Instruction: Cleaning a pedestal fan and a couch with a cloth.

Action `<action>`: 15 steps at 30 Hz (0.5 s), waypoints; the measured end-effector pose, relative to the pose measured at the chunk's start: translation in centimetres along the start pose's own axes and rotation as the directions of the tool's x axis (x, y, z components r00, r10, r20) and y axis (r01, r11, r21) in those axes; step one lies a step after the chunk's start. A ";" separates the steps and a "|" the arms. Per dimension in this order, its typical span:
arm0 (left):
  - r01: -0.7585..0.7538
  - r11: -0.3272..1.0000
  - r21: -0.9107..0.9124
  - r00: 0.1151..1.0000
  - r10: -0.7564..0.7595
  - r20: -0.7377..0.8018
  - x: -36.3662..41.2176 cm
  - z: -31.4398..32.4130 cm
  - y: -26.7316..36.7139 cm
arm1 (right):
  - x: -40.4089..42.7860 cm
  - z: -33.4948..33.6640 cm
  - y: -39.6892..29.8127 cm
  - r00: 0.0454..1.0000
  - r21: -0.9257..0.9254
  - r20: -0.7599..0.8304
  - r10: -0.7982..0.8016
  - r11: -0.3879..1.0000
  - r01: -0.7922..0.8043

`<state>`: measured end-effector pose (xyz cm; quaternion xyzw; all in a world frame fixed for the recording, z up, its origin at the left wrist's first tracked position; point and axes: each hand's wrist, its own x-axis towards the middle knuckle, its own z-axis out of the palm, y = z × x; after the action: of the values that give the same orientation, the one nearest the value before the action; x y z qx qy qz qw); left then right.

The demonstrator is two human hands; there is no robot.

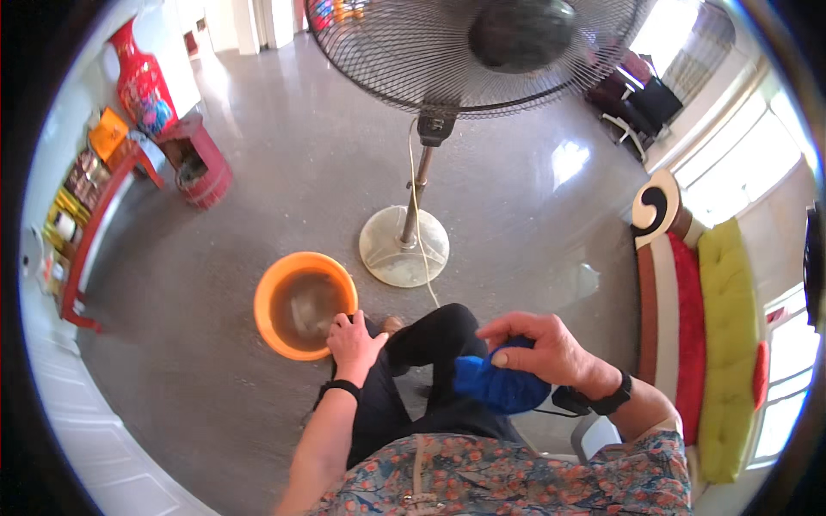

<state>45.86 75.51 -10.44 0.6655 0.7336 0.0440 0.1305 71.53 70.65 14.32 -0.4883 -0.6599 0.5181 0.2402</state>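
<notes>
A bunched blue cloth (503, 384) hangs over my lap, gripped between the thumb and fingers of my right hand (542, 348). Part of it is hidden under the fingers. My left hand (355, 342) rests on my knee in black trousers (445, 348), its fingers spread and holding nothing. Right beside that hand stands an orange plastic bucket (263, 309) with murky brown water (306, 309) in it. Something pale shows dimly in the water; I cannot tell what it is.
Ahead is a pedestal fan (419, 174) on a round base (387, 258), its cord trailing toward my feet. A red vase (142, 84), a red wooden container (210, 168) and a laden red-edged table (106, 219) stand left. A green-cushioned sofa (726, 355) lies right.
</notes>
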 end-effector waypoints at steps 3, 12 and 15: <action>-0.026 0.997 -0.075 0.998 0.030 0.052 -0.1 0.3 -0.3 | -2.0 1.3 0.1 0.998 0.087 -0.036 -0.058 0.994 0.061; -0.135 0.228 -0.964 0.630 0.771 0.094 -5.6 -6.7 5.8 | -1.2 3.3 5.0 0.946 0.131 -0.304 -0.114 0.978 0.160; 0.145 0.199 -0.969 0.583 0.774 0.247 -8.7 -8.2 8.8 | -0.7 3.4 5.7 0.917 0.137 -0.355 -0.180 0.961 0.242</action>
<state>53.03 68.74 0.68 0.5578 0.2570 0.2306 0.7548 71.27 68.39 8.07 -0.4726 -0.6086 0.4539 0.4475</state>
